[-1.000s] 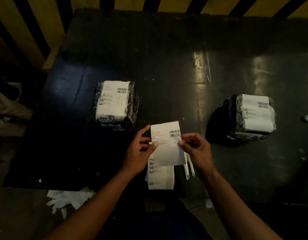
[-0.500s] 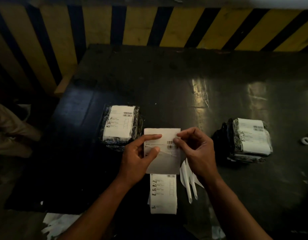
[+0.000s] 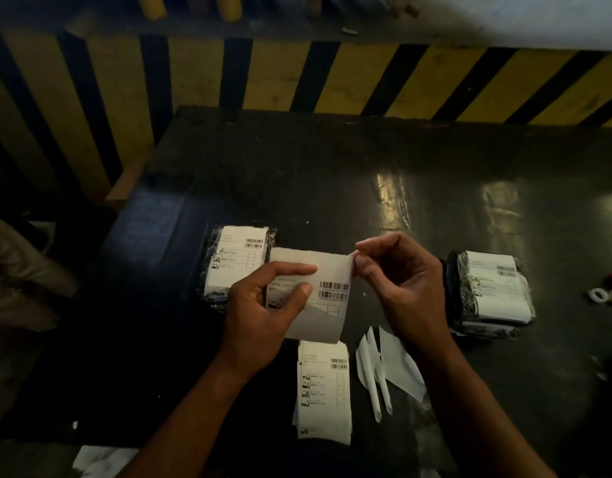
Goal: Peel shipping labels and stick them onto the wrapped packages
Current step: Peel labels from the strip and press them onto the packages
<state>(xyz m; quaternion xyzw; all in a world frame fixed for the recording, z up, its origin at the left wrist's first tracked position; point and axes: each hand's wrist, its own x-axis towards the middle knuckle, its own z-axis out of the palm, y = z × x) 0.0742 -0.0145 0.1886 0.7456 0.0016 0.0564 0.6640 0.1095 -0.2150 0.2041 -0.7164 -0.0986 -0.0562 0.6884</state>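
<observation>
I hold a white shipping label (image 3: 327, 298) with two barcodes above the dark table (image 3: 332, 188). My left hand (image 3: 263, 315) grips its left side, thumb on the printed face. My right hand (image 3: 397, 288) pinches the label's upper right corner between thumb and fingertips. A stack of more labels (image 3: 325, 391) lies on the table just below. One wrapped package (image 3: 235, 263) with a label on top sits left of my hands, partly hidden by the held label. A second labelled wrapped package (image 3: 490, 294) lies to the right.
Peeled white backing strips (image 3: 380, 367) lie right of the label stack. Small tape rings (image 3: 606, 296) sit at the far right edge. A yellow-and-black striped barrier (image 3: 297, 77) runs behind the table. White scraps (image 3: 97, 460) lie on the floor at the lower left.
The camera tilted up, showing more of the striped barrier. My right hand shifted from the label's right edge up to its top right corner. My left hand keeps its hold.
</observation>
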